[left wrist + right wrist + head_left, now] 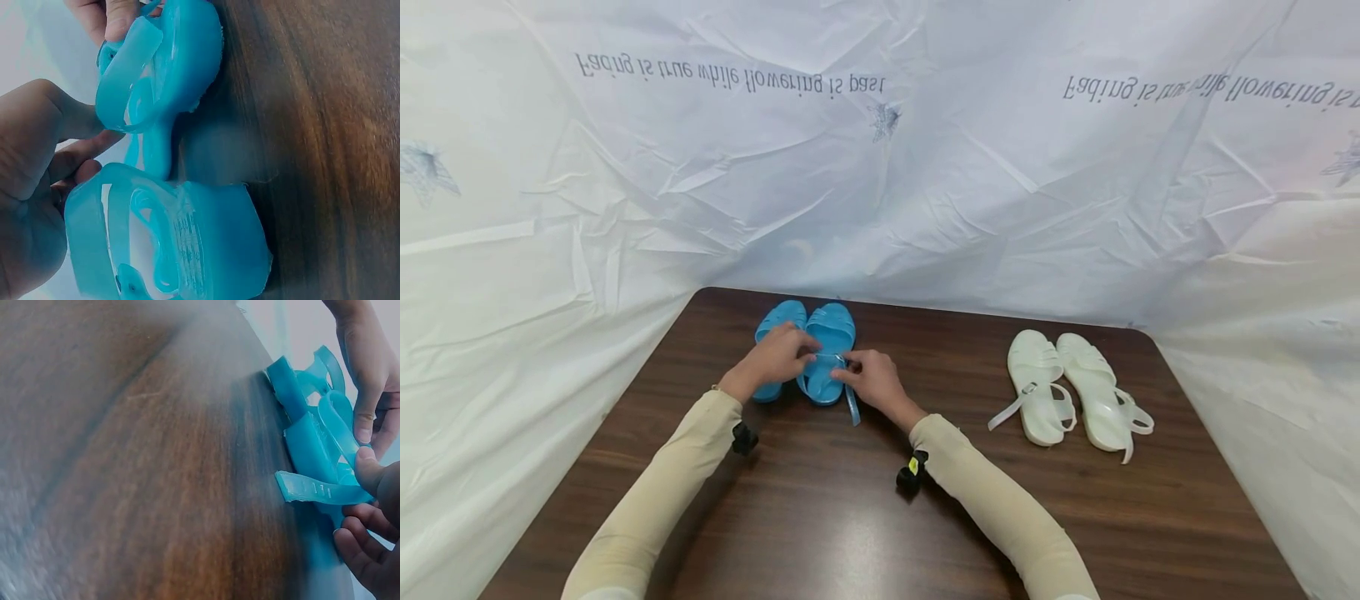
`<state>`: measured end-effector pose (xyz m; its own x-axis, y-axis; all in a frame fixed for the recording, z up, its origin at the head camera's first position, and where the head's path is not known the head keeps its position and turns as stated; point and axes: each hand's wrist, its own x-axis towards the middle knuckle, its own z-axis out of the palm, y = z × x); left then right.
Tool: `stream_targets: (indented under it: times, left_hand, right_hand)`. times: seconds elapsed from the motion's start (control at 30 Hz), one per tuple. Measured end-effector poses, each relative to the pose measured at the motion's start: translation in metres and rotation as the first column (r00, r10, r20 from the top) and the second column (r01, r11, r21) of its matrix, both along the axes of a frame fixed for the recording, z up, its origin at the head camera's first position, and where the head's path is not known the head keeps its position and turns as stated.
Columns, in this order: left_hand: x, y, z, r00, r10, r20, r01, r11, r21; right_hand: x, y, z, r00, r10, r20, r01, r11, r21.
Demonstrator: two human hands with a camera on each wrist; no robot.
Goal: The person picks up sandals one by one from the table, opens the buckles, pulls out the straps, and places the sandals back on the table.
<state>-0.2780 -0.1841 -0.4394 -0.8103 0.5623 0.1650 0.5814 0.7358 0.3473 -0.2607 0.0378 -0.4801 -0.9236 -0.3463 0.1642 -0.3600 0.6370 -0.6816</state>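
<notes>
1. Our right hand (874,382) pinches the strap (319,489) between thumb and finger; the strap's free end juts out past the grip.
2. Our left hand (777,354) has its thumb and forefinger close together, seemingly pinching the same strap farther along its loop.
3. Between the hands is what looks like a buckle (840,358); whether the strap passes through it, we cannot tell.
4. To handle this well, we judge, we should steady the loop with the left hand, keep the strap flat and guide its end gently with the right; it looks springy and could slip back if let go early.
5. The strap belongs to the blue sandal (832,327) nearer our right hand, sole down on the table (820,517). The other blue sandal (782,314) stands just beside it, partly beneath our left hand.
6. Well apart to the right lie the white sandals (1037,417).
7. We see no containers in any view.
</notes>
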Motion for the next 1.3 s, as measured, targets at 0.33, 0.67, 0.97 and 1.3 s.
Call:
stream_targets:
  times: [0.33,0.67,0.97,1.3]
  left_hand:
    - [0.003,0.006,0.004,0.998,0.010,0.055,-0.011,1.000,0.011]
    - [0.012,0.012,0.006,0.994,0.044,0.100,-0.058,0.989,0.135]
    - [0.030,0.022,0.013,0.984,0.017,0.177,-0.074,0.944,0.321]
    - [0.053,0.044,0.025,0.971,-0.028,0.235,-0.077,0.901,0.427]
  right_hand:
    - [0.001,0.007,-0.001,0.999,-0.028,-0.023,0.026,0.997,-0.068]
    - [0.012,0.017,0.010,0.999,-0.021,-0.031,0.017,0.992,-0.122]
    - [0.026,0.034,0.024,0.999,-0.010,-0.033,0.006,0.992,-0.129]
    - [0.049,0.062,0.043,1.000,-0.005,-0.030,0.001,0.994,-0.113]
